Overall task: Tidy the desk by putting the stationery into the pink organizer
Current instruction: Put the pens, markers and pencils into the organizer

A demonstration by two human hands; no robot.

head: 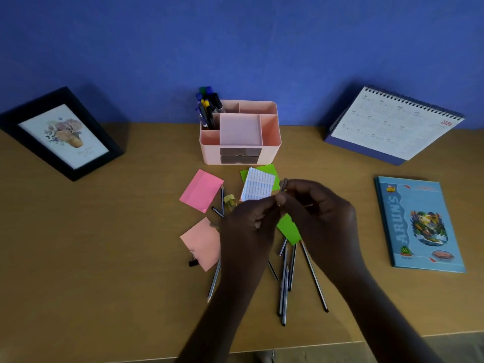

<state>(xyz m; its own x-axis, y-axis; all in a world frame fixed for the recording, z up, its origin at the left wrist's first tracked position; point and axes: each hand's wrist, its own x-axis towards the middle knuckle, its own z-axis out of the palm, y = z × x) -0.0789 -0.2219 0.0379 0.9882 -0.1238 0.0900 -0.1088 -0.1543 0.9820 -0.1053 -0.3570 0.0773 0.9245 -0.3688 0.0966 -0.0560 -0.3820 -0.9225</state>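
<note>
left hand [248, 226], right hand [319, 213] | jointly pinching small dark item [283, 184] | above pencils [285, 284]

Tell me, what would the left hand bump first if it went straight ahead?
Probably the right hand: the left hand points at it, fingertips seeming to touch, though depth is unclear.

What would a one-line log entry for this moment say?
left hand, right hand: pinching small item together above desk | pink organizer: pens in left compartments | loose: sticky notes, pencils, binder clip
</note>
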